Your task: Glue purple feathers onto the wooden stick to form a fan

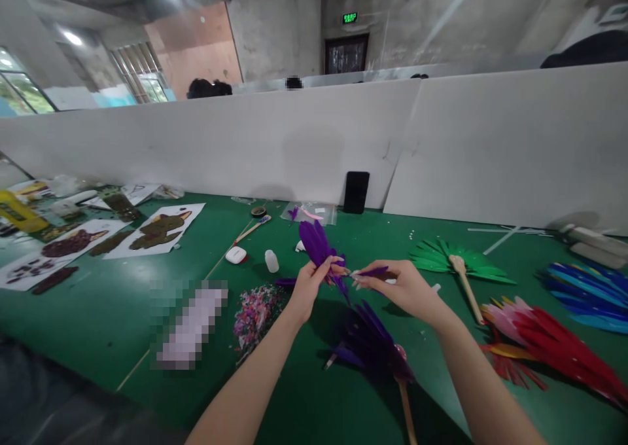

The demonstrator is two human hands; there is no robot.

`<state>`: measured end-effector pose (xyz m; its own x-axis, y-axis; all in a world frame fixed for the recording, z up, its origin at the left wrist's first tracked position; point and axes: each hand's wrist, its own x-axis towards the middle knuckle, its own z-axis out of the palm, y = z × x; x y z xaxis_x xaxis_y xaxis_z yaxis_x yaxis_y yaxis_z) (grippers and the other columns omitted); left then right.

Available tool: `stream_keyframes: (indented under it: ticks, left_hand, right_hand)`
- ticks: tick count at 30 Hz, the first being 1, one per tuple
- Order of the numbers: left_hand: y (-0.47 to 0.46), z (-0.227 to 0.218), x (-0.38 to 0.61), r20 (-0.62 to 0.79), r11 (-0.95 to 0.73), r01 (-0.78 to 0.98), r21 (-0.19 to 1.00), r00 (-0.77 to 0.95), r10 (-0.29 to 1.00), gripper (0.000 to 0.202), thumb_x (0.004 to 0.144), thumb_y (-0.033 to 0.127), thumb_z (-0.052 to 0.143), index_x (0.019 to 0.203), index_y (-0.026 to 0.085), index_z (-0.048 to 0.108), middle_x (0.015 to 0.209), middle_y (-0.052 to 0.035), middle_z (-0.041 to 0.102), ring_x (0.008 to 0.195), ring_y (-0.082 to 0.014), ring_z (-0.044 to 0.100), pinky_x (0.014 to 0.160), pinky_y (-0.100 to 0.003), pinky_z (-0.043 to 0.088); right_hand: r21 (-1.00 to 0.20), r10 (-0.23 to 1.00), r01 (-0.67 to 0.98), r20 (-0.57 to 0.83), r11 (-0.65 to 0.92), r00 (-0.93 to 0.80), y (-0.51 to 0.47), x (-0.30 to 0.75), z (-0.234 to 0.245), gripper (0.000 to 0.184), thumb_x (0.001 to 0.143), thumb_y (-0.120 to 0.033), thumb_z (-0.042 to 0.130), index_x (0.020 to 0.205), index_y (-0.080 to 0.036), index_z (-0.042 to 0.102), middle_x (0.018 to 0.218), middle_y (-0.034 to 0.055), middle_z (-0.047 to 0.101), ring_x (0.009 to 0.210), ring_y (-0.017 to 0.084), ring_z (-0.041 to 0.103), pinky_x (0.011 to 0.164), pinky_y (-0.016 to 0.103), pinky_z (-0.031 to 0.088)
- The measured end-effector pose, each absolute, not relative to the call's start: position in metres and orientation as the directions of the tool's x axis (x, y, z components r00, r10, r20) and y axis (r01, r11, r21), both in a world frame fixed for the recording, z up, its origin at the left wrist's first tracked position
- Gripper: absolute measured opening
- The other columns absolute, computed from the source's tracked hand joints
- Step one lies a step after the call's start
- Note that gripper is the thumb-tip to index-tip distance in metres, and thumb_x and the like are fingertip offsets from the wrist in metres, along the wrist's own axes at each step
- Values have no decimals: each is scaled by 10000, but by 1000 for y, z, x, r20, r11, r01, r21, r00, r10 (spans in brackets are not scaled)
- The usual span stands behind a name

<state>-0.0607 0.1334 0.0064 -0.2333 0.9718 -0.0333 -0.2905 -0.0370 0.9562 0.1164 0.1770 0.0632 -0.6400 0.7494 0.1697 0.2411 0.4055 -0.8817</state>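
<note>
My left hand (310, 286) is closed on a bunch of purple feathers (316, 242), which fan upward and away from the fingers. In a pinch, my right hand (400, 284) holds a thin purple feather (375, 272), its end close to the bunch; whether the two touch is hard to tell. On the green table (265, 392) below the hands lies a dark purple feather fan (366, 340) with a wooden handle (406, 409). A heap of multicoloured bits (256, 314) is left of my left forearm. Near it stand a small white bottle (271, 260) and a white case (236, 254).
To the right lie a green fan (461, 262), red feathers (559, 340) and blue feathers (589, 294). A phone (356, 192) leans on the white partition (235, 144). At left are sheets with cat pictures (159, 230) and a yellow bottle (19, 211). A clear bag (309, 213) lies behind the hands.
</note>
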Motion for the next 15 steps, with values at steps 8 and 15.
stream_keyframes:
  ticks: [8,15]
  left_hand:
    - [139,-1,-64,-77,-8,-320,947,-252,965,369,730,428,625,878,91,639,700,-66,683,614,-149,624,577,-248,468]
    - [139,-2,-59,-117,5,-370,929,-280,953,370,686,451,656,784,96,613,614,-28,633,531,-132,592,506,-244,458]
  right_hand:
    - [-625,661,362,346,692,-665,162,109,67,164,825,-302,552,844,-235,701,793,30,714,711,175,648,625,250,445]
    - [-636,688,358,399,684,-606,159,102,64,176,822,-301,547,810,-224,705,754,35,714,659,179,651,592,256,451]
